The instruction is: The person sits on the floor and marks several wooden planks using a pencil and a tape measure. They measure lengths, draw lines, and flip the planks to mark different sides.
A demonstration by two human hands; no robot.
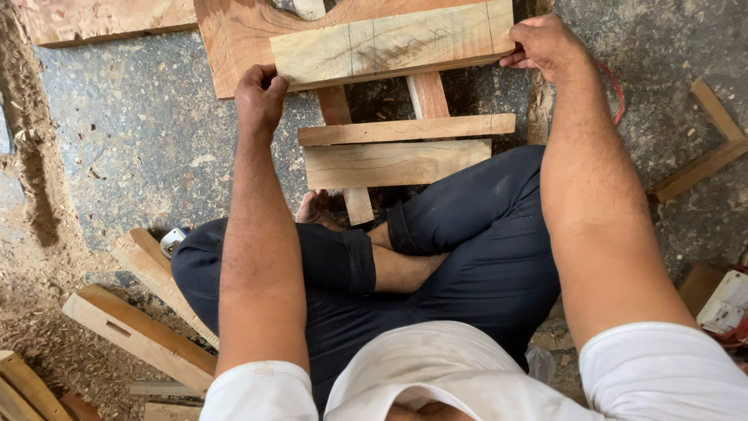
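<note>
I sit cross-legged on a concrete floor. My left hand (260, 97) grips the left end of a pale wooden plank (389, 43) that bears pencil lines. My right hand (545, 47) holds the plank's right end. The plank lies across two upright wooden strips (427, 95) and partly over a wide reddish board (234, 39). Nearer to me, a thin strip (405, 129) and a wider plank (393, 164) lie across the same strips, just in front of my knees.
Offcuts with slots (136, 331) lie at the lower left amid sawdust (31, 195). An L-shaped wooden piece (713, 152) rests at the right. A red cord (615, 86) runs by my right wrist. Another board (101, 19) lies at the top left.
</note>
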